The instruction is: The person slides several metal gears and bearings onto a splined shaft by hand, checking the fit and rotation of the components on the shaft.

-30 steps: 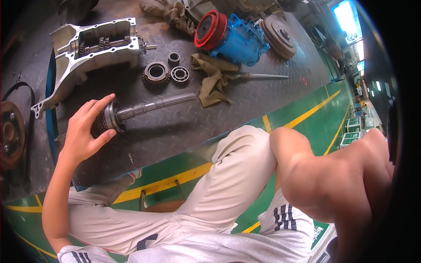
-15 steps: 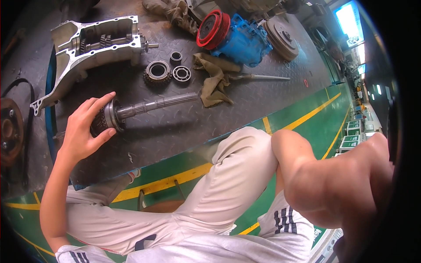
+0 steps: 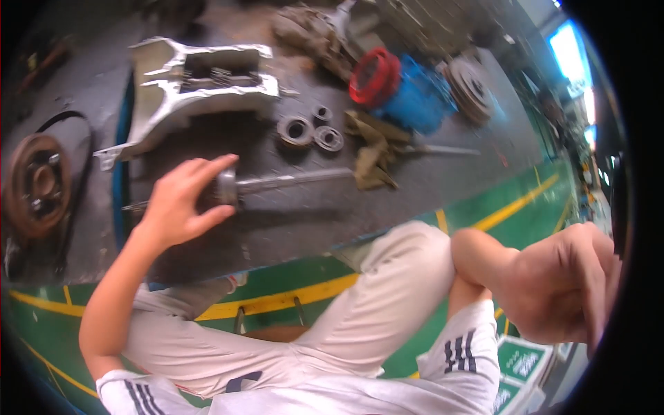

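Observation:
My left hand (image 3: 185, 204) is curled round the gear end of a splined metal shaft (image 3: 297, 180), thumb on the near side and fingers on the far side. The shaft lies along the dark bench, its thin end pointing right toward a brown cloth (image 3: 375, 155). Beyond it sit a toothed gear (image 3: 295, 131), a ball bearing (image 3: 328, 138) and a small ring bearing (image 3: 321, 113). An open metal gearbox housing (image 3: 197, 104) with gears inside stands behind my left hand. My right hand (image 3: 557, 287) is raised near the right rim, fingers bent inward; whatever they grip is hidden.
A blue compressor-like unit with a red pulley (image 3: 373, 77) stands at the back, beside a round metal disc (image 3: 470, 90). At the left are a rusty pulley wheel (image 3: 41, 183) and a black belt (image 3: 88, 138). A thin rod (image 3: 443, 150) pokes out of the cloth.
The view has swung, so the bench and its parts appear farther right and lower, with blur. My left hand stays round the shaft's gear end. My right hand remains raised, its bent fingers showing more.

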A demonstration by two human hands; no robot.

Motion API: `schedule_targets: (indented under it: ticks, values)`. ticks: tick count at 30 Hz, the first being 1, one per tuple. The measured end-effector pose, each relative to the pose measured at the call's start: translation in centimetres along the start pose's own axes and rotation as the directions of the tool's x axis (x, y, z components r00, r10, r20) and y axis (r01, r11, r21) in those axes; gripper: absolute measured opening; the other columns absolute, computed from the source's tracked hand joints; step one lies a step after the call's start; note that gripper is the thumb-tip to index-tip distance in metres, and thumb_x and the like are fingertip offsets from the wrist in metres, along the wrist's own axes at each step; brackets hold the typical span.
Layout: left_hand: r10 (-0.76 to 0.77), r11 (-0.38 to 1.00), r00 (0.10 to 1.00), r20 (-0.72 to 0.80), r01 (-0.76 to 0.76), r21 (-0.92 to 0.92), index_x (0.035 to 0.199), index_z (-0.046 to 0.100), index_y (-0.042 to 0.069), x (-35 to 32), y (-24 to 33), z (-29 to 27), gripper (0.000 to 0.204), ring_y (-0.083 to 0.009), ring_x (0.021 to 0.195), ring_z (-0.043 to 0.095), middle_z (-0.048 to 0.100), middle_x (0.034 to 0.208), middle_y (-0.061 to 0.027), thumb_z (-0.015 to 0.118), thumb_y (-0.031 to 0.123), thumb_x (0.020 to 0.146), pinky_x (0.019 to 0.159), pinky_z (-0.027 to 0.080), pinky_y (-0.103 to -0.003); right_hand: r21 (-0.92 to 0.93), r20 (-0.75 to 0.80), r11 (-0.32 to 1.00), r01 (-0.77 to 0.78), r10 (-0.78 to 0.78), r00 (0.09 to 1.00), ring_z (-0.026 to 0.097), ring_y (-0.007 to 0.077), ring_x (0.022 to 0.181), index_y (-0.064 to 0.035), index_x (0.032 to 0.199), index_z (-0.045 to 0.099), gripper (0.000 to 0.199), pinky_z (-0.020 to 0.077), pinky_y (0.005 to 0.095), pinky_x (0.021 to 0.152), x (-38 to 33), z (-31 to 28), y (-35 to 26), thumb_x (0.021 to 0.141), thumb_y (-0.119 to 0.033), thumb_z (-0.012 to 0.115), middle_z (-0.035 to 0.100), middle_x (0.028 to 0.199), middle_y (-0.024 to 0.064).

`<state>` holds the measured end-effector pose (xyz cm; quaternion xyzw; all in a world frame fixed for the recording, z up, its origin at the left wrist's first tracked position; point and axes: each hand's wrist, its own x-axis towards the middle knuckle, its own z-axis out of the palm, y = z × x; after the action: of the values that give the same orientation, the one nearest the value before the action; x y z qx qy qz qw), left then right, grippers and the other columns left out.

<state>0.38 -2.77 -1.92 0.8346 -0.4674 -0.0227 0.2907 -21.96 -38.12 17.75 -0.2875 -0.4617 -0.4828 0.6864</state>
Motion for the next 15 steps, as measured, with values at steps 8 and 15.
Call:
schedule_targets:
  ticks: [8, 15]
  values:
    - [0.049, 0.997, 0.999, -0.022, -0.047, 0.056, 0.16, 0.059, 0.017, -0.3, -0.5, 0.9, 0.078, -0.0394, 0.102, 0.069, 0.069, 0.108, -0.0162, 0.082, 0.051, 0.093, 0.089, 0.057, -0.049, -0.533, 0.061, 0.601, -0.596, 0.729, 0.681, 0.045, 0.0207, 0.066, -0.0103, 0.077, 0.05, 0.046, 0.0416, 0.0347, 0.061, -7.6, -6.6, 9.0, 0.109, -0.043, 0.058, 0.048, 0.075, 0.0042]
    - [0.059, 0.996, 0.997, -0.05, -0.055, 0.07, 0.158, 0.059, 0.017, 0.0, -1.2, 1.2, 0.081, -0.0386, 0.107, 0.069, 0.07, 0.111, -0.0138, 0.082, 0.056, 0.091, 0.093, 0.056, -0.049, -0.982, 0.187, 0.188, 0.008, 0.979, -0.081, 0.069, 0.0415, 0.112, -0.0022, 0.13, 0.066, 0.042, 0.0563, 0.0476, 0.098, -13.6, -6.4, 14.1, 0.097, -0.023, 0.082, 0.071, 0.117, 0.0198]
